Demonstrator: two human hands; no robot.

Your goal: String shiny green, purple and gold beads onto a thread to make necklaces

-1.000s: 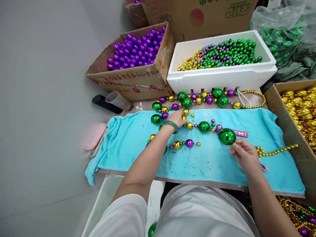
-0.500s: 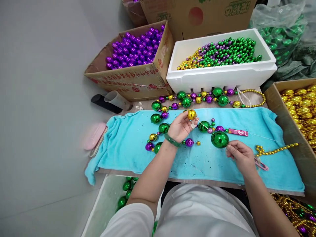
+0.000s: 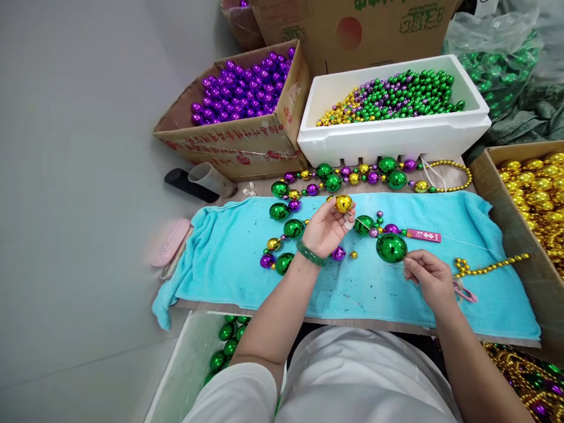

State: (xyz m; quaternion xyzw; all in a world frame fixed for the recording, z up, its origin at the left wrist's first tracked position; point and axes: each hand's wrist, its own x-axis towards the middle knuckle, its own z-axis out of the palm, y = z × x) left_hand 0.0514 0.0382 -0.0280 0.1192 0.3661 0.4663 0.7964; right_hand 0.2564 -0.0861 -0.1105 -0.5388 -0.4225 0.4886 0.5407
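Observation:
My left hand (image 3: 328, 226) is closed around a gold bead (image 3: 343, 203), fingertips on its side. A thin white string (image 3: 359, 220) stretches from this bead down toward a large green bead (image 3: 392, 248). At that green bead's lower right edge, the thumb and forefinger of my right hand (image 3: 425, 270) are pinched on the string; they partly hide it. Between my hands lie another green bead (image 3: 365, 225), a purple bead (image 3: 391, 230) and a pink label (image 3: 423, 235). Beneath my left hand, part of a strand of mixed beads (image 3: 284, 263) is covered.
A blue towel (image 3: 247, 288) covers the table. Behind it lies a finished-looking bead necklace (image 3: 332, 183). A carton of purple beads (image 3: 273, 132), a white foam box (image 3: 392, 138) and a carton of gold beads (image 3: 502, 217) surround it. Pink scissors (image 3: 466, 292) lie by my right wrist.
The camera view has shifted slightly. Both hands keep their grips, and the gold bead and large green bead stay almost in place.

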